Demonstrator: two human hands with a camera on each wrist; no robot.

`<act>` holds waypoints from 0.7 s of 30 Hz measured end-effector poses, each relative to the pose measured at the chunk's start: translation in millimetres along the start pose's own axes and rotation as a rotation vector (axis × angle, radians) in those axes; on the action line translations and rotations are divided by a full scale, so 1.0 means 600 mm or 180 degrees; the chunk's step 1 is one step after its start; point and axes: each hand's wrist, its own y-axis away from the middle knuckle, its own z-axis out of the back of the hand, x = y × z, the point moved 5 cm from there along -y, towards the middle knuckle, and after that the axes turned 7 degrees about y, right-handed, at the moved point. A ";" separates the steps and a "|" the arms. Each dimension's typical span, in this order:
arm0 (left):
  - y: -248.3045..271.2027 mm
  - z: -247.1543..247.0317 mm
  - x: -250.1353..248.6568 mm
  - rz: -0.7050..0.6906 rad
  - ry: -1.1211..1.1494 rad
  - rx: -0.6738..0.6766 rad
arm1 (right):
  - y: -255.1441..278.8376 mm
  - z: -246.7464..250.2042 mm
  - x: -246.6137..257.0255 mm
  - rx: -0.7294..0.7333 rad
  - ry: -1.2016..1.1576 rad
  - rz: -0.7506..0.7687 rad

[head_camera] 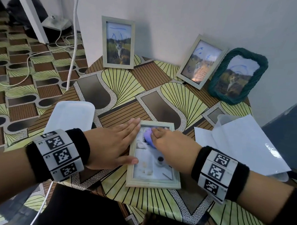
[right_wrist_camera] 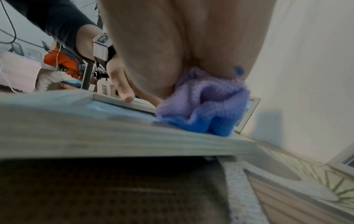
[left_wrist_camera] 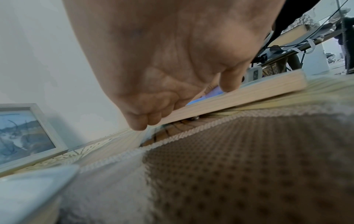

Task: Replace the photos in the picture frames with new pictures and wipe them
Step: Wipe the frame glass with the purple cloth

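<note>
1. a white plastic tray [head_camera: 70, 114] lies at the left of the patterned table [head_camera: 121, 86], just beyond the left wrist.
2. a pale wooden frame with a cat photo [head_camera: 117, 43] stands upright against the wall at the back left; blue pen marks show on its glass.
3. the left hand [head_camera: 112, 144] lies flat with its fingers straight, pressing on the left edge of the flat frame [head_camera: 153, 165]; the thumb rests on the frame's left rail. it grips nothing.
4. the flat frame lies face up near the front edge of the table, between the two hands.
5. a purple-blue cloth [head_camera: 148, 136] sits bunched on the upper part of the flat frame's glass.
6. the right hand [head_camera: 173, 146] presses down on the cloth, which bunches out from under its palm in the right wrist view; how far the fingers curl round it cannot be told.
7. a second pale frame [head_camera: 201, 61] leans against the wall at the back right, touching a green woven frame [head_camera: 238, 75] beside it.
8. white sheets of paper [head_camera: 244, 143] lie at the right of the table.
</note>
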 end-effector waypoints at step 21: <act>-0.004 0.005 0.007 -0.0058 0.0258 0.0092 | 0.092 -0.007 0.021 0.0132 -0.0653 0.1321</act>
